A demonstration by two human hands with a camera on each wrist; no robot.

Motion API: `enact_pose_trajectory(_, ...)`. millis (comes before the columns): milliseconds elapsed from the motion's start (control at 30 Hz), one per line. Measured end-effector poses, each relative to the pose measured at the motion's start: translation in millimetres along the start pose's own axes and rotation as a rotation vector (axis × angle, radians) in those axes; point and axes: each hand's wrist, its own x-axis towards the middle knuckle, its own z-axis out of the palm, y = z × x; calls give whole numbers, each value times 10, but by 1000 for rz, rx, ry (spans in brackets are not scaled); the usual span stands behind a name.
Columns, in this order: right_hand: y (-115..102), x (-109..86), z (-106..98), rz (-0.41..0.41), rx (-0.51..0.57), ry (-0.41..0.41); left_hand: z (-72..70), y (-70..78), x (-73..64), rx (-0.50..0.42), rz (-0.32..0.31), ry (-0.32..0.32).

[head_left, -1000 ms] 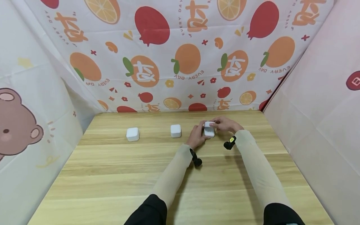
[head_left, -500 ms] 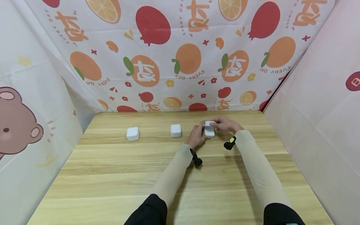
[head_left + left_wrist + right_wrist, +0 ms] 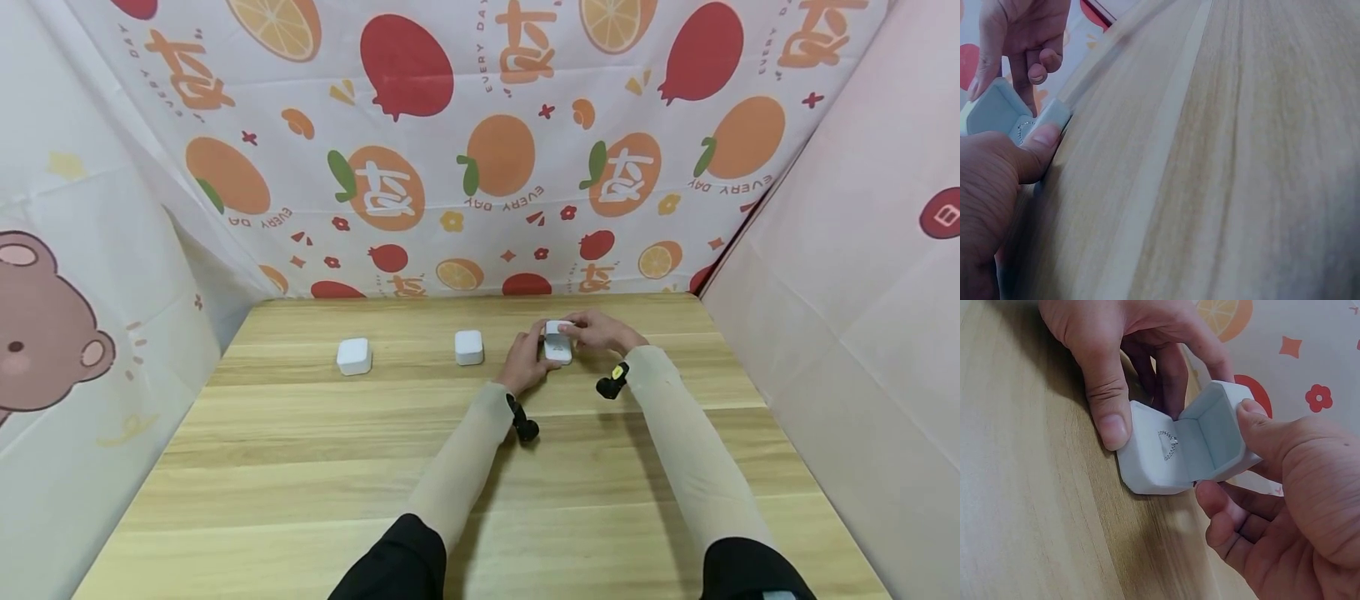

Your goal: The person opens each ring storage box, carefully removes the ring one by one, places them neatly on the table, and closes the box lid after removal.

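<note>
A small white ring box (image 3: 557,351) stands on the table with its lid (image 3: 1221,428) raised. Inside its base sits a silver ring (image 3: 1168,445) set with small stones. My left hand (image 3: 524,364) grips the base from the left, its thumb on the front side. With thumb and fingers my right hand (image 3: 602,332) pinches the lid from the right. Both hands and the box also show in the left wrist view, where the left thumb (image 3: 1041,144) lies against the base and the ring is only partly visible.
Two closed white boxes stand left of the hands: the nearer box (image 3: 469,348) and the farther box (image 3: 354,357). The wooden table (image 3: 315,483) ends at a fruit-printed cloth (image 3: 480,225) behind. Pale cloths hang on both sides.
</note>
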Motion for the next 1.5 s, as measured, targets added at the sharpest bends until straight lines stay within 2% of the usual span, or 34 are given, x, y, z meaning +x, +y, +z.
enact_pose_trajectory(200,24,25,1,7,5,14,-14,15,6,9,-17,-11)
enact_pose_trajectory(567,24,43,-29,26,-45,10,-17,15,2,17,25,21)
enact_pose_trajectory(867,31,49,-32,52,-7,-11,-33,24,3,6,-14,-10)
enact_pose_trajectory(1500,21,46,-34,61,-20,-9,-3,-12,9,-2,-10,-6)
